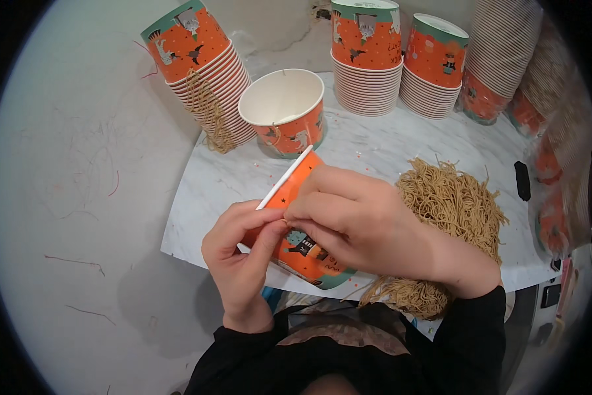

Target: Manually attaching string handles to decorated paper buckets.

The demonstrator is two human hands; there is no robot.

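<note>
Tilted on its side in front of me is an orange paper cup (301, 245) with a white rim, a green base and printed figures. My left hand (243, 257) is closed on the cup near its rim, thumb and forefinger meeting at the outer wall. Against that same spot my right hand (358, 214) is closed in a pinch. What its fingertips hold, if anything, is too small and hidden to make out. Just behind stands a matching cup (283, 99), upright with its white inside showing. A heap of tan cords (450, 204) lies beside my right forearm.
Upside-down cup stacks stand at the back: one leaning stack (217, 92) with tan cord strands (207, 108) hanging on it, and two others (367, 82) (434, 66). Plastic-wrapped stacks (500, 46) line the right. A black object (522, 181) lies near the marble-patterned table's (204, 204) right edge.
</note>
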